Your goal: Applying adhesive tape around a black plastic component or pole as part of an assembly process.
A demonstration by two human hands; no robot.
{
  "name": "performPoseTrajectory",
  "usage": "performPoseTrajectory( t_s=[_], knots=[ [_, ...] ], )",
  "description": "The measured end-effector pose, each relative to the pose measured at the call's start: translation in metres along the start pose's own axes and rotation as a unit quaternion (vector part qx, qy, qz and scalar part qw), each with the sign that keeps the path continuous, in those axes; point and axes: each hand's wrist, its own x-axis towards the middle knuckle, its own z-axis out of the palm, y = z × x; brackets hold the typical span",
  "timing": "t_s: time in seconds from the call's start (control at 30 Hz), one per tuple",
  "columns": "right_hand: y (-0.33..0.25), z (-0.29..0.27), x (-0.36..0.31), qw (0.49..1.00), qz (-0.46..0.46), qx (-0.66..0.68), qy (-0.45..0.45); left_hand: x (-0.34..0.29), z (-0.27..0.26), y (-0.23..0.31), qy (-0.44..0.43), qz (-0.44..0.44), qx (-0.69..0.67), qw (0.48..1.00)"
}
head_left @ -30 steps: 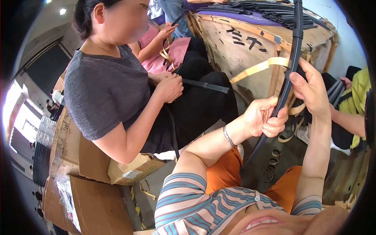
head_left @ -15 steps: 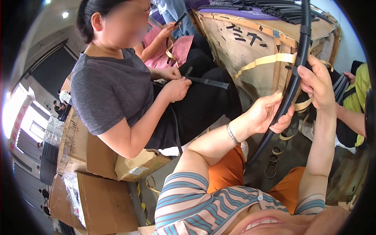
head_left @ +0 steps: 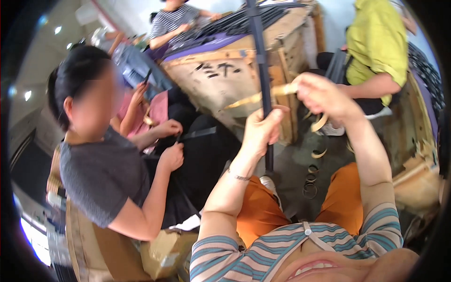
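Observation:
A long black strip (head_left: 264,75) stands nearly upright in front of me, its upper end running out of the picture. My left hand (head_left: 263,130) is closed round it below its middle. To the right of the strip, my right hand (head_left: 324,96) pinches a pale yellow tape (head_left: 284,89). This tape stretches leftward across the black strip, and its thin free end sticks out on the far side. Whether the tape is stuck to the strip I cannot tell. More of the tape hangs in curls (head_left: 310,177) below my right hand.
On the left a person in a grey shirt (head_left: 105,174) works with a dark piece. A wooden crate (head_left: 211,77) ahead carries a pile of black strips (head_left: 235,23). Someone in a yellow-green top (head_left: 376,47) sits at the right. A cardboard box (head_left: 167,251) stands lower left.
My right hand has left the black strip and moved right, now pinching the tape. The strip has gone from tilted to nearly upright. The view has swung right.

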Motion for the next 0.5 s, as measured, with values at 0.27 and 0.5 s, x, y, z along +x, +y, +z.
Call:
performPoseTrajectory(
  t_s=[0.27,0.5],
  knots=[
    [0.051,0.018,-0.021,1.000,0.024,0.003,-0.013,0.019,0.006,-0.022,0.102,-0.082,-0.005,0.991],
    [0.051,0.011,-0.024,0.941,-0.245,-0.220,0.073,0.033,-0.003,-0.046,0.031,-0.058,-0.054,0.996]
  ],
)
